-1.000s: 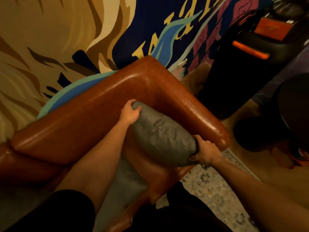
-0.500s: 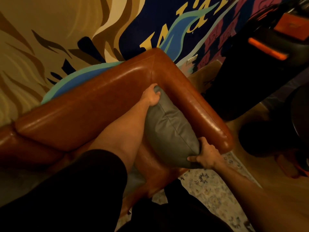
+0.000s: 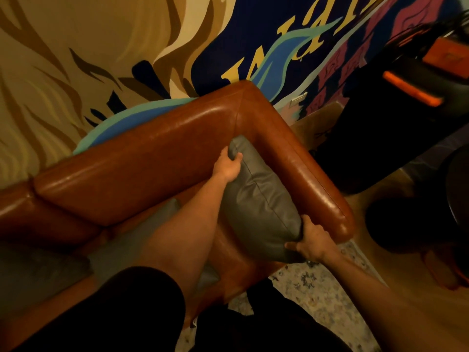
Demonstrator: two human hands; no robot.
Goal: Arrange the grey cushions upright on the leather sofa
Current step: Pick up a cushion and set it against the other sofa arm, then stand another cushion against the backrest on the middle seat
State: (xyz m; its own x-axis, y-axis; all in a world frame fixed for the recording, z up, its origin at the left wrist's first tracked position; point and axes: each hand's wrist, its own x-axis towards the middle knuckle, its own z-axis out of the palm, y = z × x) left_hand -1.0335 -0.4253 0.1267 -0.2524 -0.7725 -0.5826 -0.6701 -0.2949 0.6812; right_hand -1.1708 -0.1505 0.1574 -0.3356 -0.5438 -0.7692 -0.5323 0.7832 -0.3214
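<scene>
A grey leather cushion [image 3: 261,204] stands on edge in the corner of the brown leather sofa [image 3: 157,158], leaning against the right armrest [image 3: 312,179]. My left hand [image 3: 228,165] grips its far top corner near the backrest. Near the armrest's front end, my right hand [image 3: 311,241] holds the cushion's near corner. A second grey cushion [image 3: 142,229] lies flat on the seat, mostly hidden under my left arm. More grey material [image 3: 38,273] shows on the seat at the left, blurred.
A painted mural wall [image 3: 101,59] rises right behind the sofa. A black bin with orange trim [image 3: 396,123] stands to the right of the armrest, with a dark round object [image 3: 416,219] on the wooden floor. A patterned rug [image 3: 312,288] lies in front.
Both hands have pushed the grey cushion deeper into the sofa corner and turned it more upright against the armrest. My left hand moved further toward the backrest.
</scene>
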